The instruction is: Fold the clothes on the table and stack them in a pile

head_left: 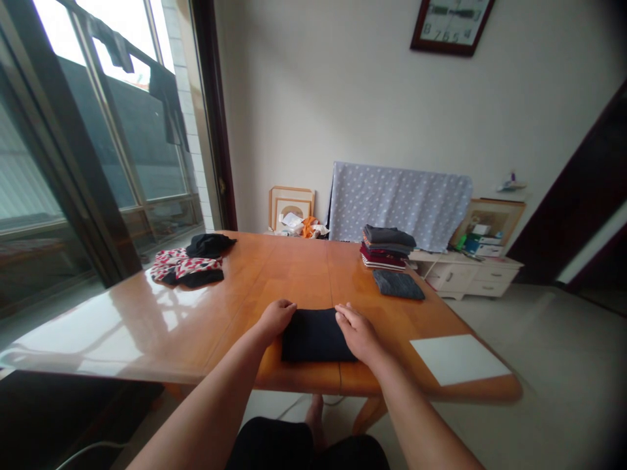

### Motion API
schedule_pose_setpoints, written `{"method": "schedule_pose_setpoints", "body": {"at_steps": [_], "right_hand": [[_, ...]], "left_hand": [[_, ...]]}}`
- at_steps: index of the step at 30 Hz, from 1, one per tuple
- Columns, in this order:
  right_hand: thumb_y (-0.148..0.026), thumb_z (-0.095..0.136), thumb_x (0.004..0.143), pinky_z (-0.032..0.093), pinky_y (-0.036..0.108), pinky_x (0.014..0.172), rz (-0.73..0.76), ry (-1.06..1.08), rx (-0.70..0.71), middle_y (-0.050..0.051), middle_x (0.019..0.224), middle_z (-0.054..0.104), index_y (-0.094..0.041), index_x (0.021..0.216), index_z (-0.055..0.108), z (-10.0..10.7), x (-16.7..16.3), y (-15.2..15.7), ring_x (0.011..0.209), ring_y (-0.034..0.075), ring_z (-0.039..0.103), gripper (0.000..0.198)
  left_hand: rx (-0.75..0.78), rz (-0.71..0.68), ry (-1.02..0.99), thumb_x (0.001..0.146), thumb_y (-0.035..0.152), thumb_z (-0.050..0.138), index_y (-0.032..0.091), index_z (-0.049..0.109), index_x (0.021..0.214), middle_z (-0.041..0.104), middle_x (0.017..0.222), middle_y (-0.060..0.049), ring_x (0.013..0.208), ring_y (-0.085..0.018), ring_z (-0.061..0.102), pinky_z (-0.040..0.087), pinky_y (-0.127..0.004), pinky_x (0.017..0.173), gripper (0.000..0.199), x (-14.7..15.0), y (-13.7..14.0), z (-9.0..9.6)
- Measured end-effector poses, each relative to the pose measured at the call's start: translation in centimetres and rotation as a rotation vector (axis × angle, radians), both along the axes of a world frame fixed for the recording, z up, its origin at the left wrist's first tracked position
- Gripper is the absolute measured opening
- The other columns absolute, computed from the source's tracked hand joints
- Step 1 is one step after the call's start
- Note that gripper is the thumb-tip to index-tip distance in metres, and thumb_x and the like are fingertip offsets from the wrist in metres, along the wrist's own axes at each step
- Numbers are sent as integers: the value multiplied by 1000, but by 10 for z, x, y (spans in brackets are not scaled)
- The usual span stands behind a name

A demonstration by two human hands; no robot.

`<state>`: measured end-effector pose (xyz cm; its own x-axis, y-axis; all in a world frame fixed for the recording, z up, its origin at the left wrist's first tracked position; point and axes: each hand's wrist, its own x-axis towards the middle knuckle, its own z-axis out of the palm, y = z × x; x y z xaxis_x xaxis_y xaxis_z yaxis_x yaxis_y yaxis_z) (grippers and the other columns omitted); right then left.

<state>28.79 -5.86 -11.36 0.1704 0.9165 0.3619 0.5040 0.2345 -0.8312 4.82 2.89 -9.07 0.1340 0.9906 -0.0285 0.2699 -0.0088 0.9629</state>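
A dark navy garment point(316, 336), folded into a rectangle, lies flat at the near edge of the wooden table point(274, 267). My left hand point(278, 320) is closed at its far left corner, thumb and fingers pinched on the cloth. At the far right corner my right hand point(357, 331) has its fingers together on the edge of the cloth. What its thumb does underneath is hidden. The garment's near edge looks straight. Its exact kind cannot be made out.
Farther right stands a stack of folded clothes point(386, 248), with a folded dark grey garment point(398, 285) before it. A white sheet point(458, 359) lies near the right corner. At the far left are a red-and-white patterned garment point(183, 266) and a black cloth point(210, 245).
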Motion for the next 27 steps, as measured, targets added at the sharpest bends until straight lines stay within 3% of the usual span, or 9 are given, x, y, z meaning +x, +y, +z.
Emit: {"method": "schedule_pose_setpoints", "body": {"at_steps": [4, 10, 17, 21, 23, 27], "right_hand": [[-56, 56, 90, 26, 46, 121, 46, -74, -49, 8, 144, 57, -25, 127, 68, -9, -3, 2, 143, 27, 41, 49], [-52, 52, 93, 25, 49, 121, 45, -186, -69, 8, 149, 52, -26, 135, 62, -15, 2, 3, 145, 27, 36, 51], [-53, 53, 92, 22, 49, 122, 32, -154, -103, 5, 149, 51, -30, 133, 64, -12, 0, 4, 146, 27, 35, 48], [-60, 48, 92, 29, 45, 120, -38, 29, -47, 10, 144, 57, -22, 129, 67, 2, 11, 6, 140, 27, 45, 56], [-61, 50, 91, 30, 43, 120, -96, 96, 2, 9, 139, 61, -24, 125, 70, 12, 14, 5, 137, 26, 48, 54], [-55, 50, 93, 26, 43, 121, -39, -22, 46, 7, 140, 60, -26, 126, 69, 26, 0, 0, 139, 27, 46, 48]], "left_hand": [[-52, -35, 35, 64, 29, 79, 19, 65, 63, 59, 55, -1, 62, -20, 58, 41, -28, 61, 17, 1, 3, 4], [-5, -11, 76, 69, 33, 75, 20, 62, 67, 58, 58, 1, 63, -19, 56, 39, -27, 62, 19, 3, 5, 6], [54, 93, 128, 64, 31, 81, 24, 55, 64, 58, 62, -2, 93, -31, 62, 42, -33, 81, 28, 1, 6, 0], [222, 167, 216, 73, 34, 76, 24, 60, 81, 67, 92, -10, 115, -36, 56, 37, -40, 96, 21, 2, -9, 18], [326, 116, 230, 80, 35, 70, 25, 64, 88, 67, 106, -12, 120, -36, 54, 33, -42, 104, 15, 7, -21, 27], [470, -226, 201, 90, 36, 59, 26, 71, 98, 68, 114, -13, 119, -33, 57, 27, -43, 113, 18, 21, -43, 28]]}}
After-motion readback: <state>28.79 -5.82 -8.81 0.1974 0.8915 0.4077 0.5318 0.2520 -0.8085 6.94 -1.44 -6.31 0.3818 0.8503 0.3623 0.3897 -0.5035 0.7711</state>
